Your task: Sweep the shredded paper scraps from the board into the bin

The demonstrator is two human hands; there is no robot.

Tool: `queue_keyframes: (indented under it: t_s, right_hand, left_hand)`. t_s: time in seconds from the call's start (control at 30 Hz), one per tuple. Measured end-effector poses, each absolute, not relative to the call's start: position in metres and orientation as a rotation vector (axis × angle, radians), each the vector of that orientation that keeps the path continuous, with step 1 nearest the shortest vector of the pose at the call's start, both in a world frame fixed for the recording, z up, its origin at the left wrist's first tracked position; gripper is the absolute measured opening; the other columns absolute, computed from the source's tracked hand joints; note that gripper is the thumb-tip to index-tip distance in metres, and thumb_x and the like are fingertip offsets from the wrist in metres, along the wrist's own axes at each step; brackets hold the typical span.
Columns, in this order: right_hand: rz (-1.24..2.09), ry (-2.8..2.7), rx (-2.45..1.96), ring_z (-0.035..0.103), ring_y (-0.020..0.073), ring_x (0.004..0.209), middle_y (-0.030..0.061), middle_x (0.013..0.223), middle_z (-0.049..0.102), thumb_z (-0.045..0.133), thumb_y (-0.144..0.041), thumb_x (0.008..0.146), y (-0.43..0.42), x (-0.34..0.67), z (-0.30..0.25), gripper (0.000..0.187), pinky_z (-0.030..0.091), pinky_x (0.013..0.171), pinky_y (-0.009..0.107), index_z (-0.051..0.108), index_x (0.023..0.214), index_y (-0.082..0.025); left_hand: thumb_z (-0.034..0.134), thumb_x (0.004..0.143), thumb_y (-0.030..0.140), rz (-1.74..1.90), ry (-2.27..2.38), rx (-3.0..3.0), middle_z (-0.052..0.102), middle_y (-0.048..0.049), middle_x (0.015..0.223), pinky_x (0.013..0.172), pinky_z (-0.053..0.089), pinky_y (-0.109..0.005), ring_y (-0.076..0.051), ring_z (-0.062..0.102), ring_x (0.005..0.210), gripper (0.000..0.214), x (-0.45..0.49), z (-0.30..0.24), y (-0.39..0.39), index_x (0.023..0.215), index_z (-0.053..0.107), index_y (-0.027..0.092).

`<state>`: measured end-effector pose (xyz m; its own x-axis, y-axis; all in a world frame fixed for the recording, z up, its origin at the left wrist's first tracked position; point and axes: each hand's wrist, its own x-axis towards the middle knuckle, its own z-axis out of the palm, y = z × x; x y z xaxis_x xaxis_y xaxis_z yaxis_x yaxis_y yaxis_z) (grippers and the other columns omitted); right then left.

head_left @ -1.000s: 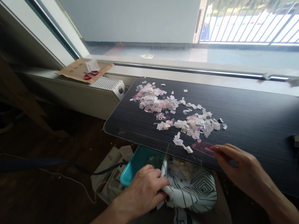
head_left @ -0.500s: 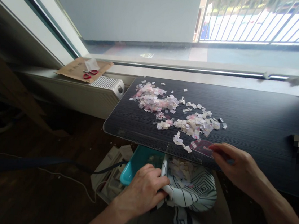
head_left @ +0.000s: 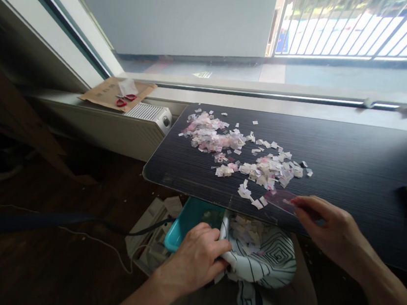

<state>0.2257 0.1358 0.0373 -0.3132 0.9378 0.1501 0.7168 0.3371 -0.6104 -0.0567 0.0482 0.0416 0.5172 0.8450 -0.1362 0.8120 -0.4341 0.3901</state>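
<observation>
Several small white and pink paper scraps [head_left: 247,155] lie scattered on a dark table [head_left: 354,161]. My right hand [head_left: 328,227] pinches a flat translucent pink card [head_left: 281,200] whose edge rests on the table by the nearest scraps, close to the front edge. My left hand [head_left: 196,258] is closed on the rim of a white cloth with black line patterns [head_left: 272,260], held below the table edge. Scraps [head_left: 248,229] lie in the cloth's hollow. A teal tray [head_left: 190,217] sits just beside and under the cloth.
A white radiator [head_left: 148,116] stands left of the table, with a cardboard sheet [head_left: 103,93] and red scissors [head_left: 124,100] behind it. Cables [head_left: 69,220] and papers [head_left: 149,235] lie on the dark wood floor. A window with a railing runs along the back.
My right hand moved the pink card slightly up the table towards the scraps. A few scraps now sit against its edge. My left hand kept its hold on the cloth.
</observation>
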Motion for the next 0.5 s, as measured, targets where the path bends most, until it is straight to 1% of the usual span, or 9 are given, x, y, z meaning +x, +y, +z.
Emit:
queue_keyframes:
  t_s: [0.13,0.3,0.43,0.5]
  right_hand:
    - [0.739,-2.193,-1.305,0.063,0.0159,0.073,0.0046,0.089,0.068,0.050,-0.029,0.088,0.140,0.207,0.040,0.020,0.049,0.063,0.026,0.066,0.097,-0.021]
    - [0.647,-2.176,-1.267,0.062,0.0162,0.077,0.0056,0.093,0.067,0.049,-0.028,0.089,0.150,0.192,0.043,0.022,0.048,0.067,0.026,0.067,0.098,-0.020]
    - [0.767,-2.279,-1.229,0.061,0.0143,0.074,0.0038,0.090,0.066,0.050,-0.028,0.089,0.147,0.197,0.046,0.020,0.046,0.063,0.024,0.068,0.095,-0.022]
    - [0.744,-2.242,-1.228,0.060,0.0141,0.073,0.0037,0.091,0.066,0.051,-0.029,0.089,0.148,0.197,0.045,0.020,0.046,0.063,0.024,0.068,0.097,-0.021]
  left_hand:
    - [0.059,0.085,0.026,0.100,1.383,2.352,0.052,0.0012,0.072,0.073,0.038,-0.030,-0.017,0.050,0.073,0.007,-0.059,0.044,0.047,0.082,0.060,0.021]
    - [0.060,0.084,0.025,0.101,1.424,2.343,0.053,0.0008,0.072,0.074,0.039,-0.030,-0.018,0.051,0.074,0.005,-0.063,0.047,0.044,0.082,0.061,0.021]
    - [0.060,0.084,0.025,0.108,1.431,2.332,0.053,0.0010,0.072,0.074,0.039,-0.030,-0.017,0.051,0.073,0.005,-0.065,0.046,0.042,0.082,0.061,0.020]
    - [0.061,0.084,0.026,0.107,1.431,2.335,0.053,0.0009,0.072,0.073,0.039,-0.030,-0.018,0.052,0.074,0.005,-0.066,0.045,0.041,0.083,0.061,0.021]
